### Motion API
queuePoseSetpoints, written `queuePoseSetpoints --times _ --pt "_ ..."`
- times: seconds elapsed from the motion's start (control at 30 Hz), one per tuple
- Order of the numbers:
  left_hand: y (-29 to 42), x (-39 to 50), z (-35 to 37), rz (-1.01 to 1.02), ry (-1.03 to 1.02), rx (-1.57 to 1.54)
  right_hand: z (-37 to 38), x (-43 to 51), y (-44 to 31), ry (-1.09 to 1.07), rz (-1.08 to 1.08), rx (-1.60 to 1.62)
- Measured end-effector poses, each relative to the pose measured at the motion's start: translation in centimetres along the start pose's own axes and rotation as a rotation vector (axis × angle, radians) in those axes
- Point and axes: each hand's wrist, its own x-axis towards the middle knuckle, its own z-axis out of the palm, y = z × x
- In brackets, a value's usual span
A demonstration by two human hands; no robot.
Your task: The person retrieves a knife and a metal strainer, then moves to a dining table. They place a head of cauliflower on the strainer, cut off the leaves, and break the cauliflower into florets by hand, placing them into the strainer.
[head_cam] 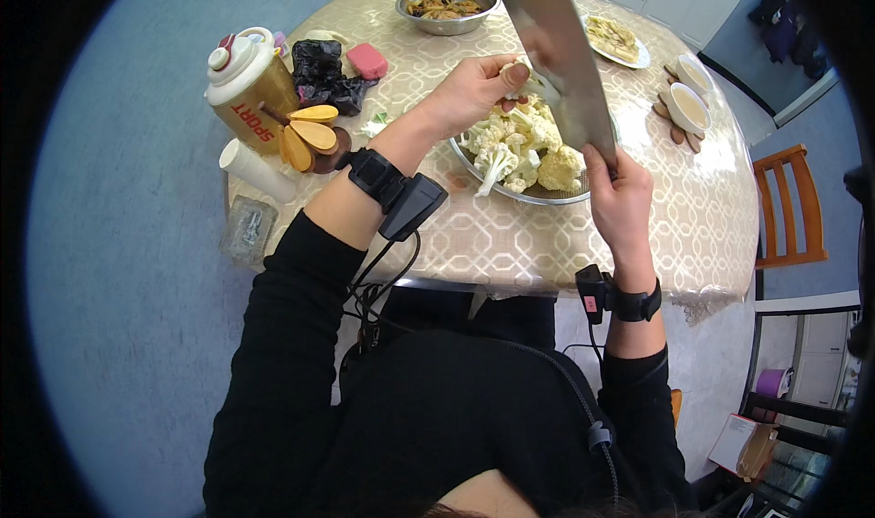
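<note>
My right hand (618, 193) grips a broad cleaver (567, 67) by its handle, with the steel blade raised and tilted over the table. In my left hand (482, 91) is a cauliflower piece (540, 84), pinched between thumb and fingers right beside the blade. The blade hides part of this piece. Below both hands stands a round metal mesh strainer (530, 197) heaped with cauliflower florets (495, 159). Part of the strainer's far right side lies behind the cleaver.
A sports jug (249, 101), wooden petal trivet (311, 139), white cup (256, 169), black plastic bag (321, 74) and pink block (367, 61) crowd the left side. Farther back are a steel bowl of food (448, 26) and a plate (642, 57). Two small bowls (689, 108) sit at right.
</note>
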Motion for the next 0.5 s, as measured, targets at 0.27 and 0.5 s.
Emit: queuePoseSetpoints --times 0.27,0.5 --pt "1.0 -0.5 -0.3 -0.135 -0.053 0.048 0.8 0.1 0.0 0.122 -0.135 -0.251" --pt "2.2 -1.2 -0.4 -0.21 -0.15 -0.106 0.7 0.5 0.4 0.13 -0.137 -0.292"
